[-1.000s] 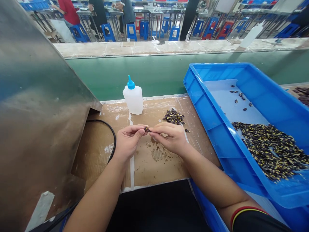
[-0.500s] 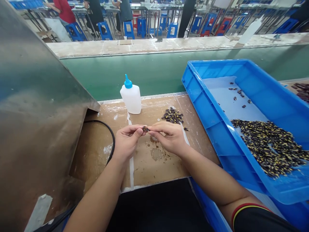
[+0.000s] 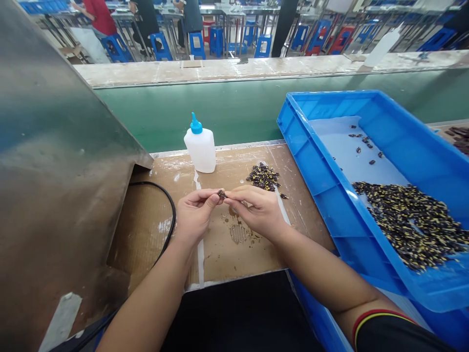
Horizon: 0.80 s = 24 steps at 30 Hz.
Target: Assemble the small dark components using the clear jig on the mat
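Observation:
My left hand (image 3: 196, 215) and my right hand (image 3: 258, 211) meet above a brown-stained board (image 3: 234, 254), both pinching a tiny dark part (image 3: 222, 194) between their fingertips. Its exact shape is hidden by my fingers. Just beyond my right hand lies a small heap of dark parts with yellow marks (image 3: 263, 177). A white squeeze bottle with a blue nozzle (image 3: 200, 151) stands at the board's far edge. A large heap of similar parts (image 3: 410, 225) fills the lower end of a blue plastic crate (image 3: 330, 181) to my right.
A steel panel (image 3: 54, 146) rises on the left, with a black cable (image 3: 170, 208) curving over cardboard (image 3: 142, 230) beside it. A green-sided conveyor (image 3: 234, 110) runs behind the board. Beyond it, people sit at benches on blue stools.
My hands still pinch the tiny part in nearly the same place. The view has shifted only slightly.

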Each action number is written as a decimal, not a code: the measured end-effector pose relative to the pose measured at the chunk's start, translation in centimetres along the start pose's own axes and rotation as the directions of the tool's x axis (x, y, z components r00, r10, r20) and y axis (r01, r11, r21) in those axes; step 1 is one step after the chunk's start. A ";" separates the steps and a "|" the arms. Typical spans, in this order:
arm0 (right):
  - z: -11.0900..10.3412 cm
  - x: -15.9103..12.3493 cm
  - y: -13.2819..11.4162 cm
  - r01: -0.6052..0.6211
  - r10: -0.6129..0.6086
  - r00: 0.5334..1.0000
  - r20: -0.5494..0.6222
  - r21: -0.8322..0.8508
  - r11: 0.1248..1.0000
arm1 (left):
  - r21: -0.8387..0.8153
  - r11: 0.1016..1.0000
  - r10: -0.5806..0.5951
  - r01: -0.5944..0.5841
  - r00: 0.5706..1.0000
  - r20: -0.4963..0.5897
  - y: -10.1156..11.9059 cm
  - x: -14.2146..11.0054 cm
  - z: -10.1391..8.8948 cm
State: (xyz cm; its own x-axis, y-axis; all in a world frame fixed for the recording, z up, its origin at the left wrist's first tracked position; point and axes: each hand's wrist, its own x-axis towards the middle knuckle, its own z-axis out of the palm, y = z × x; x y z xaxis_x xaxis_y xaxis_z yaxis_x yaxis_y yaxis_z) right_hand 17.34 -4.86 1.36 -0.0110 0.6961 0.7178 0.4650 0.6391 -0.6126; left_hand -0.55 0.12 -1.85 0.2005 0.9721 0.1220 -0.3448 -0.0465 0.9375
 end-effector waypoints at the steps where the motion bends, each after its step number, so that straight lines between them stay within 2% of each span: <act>1: 0.1 0.0 0.0 0.006 -0.006 1.000 0.001 -0.019 1.000 | 0.011 1.000 0.010 -0.010 1.000 -0.003 -0.1 0.0 0.0; 7: 0.3 -0.1 0.0 0.033 -0.035 0.999 -0.031 -0.070 0.997 | 0.129 0.985 0.123 -0.116 0.992 -0.043 0.2 -0.3 0.6; 12: 0.3 -0.1 0.1 -0.015 0.013 1.000 -0.027 -0.056 0.998 | 0.226 0.954 0.213 -0.196 0.976 -0.053 1.0 -0.7 1.4; 17: 0.2 -0.1 0.1 -0.036 0.035 0.999 -0.027 -0.053 0.998 | 0.254 0.952 0.194 -0.171 0.979 -0.070 1.2 -1.0 1.6; 24: 0.2 0.3 0.7 0.085 -0.091 0.995 -0.050 -0.111 0.990 | 0.236 0.964 0.139 -0.126 0.990 -0.038 1.0 -0.6 1.3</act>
State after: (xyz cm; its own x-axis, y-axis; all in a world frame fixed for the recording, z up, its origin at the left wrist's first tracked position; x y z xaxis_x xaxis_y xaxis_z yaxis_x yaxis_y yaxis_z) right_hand 17.51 -4.15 1.09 -0.0092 0.6177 0.7864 0.5581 0.6557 -0.5085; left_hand 0.17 -0.76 -0.55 0.1153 0.9643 0.2383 -0.1409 -0.2216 0.9649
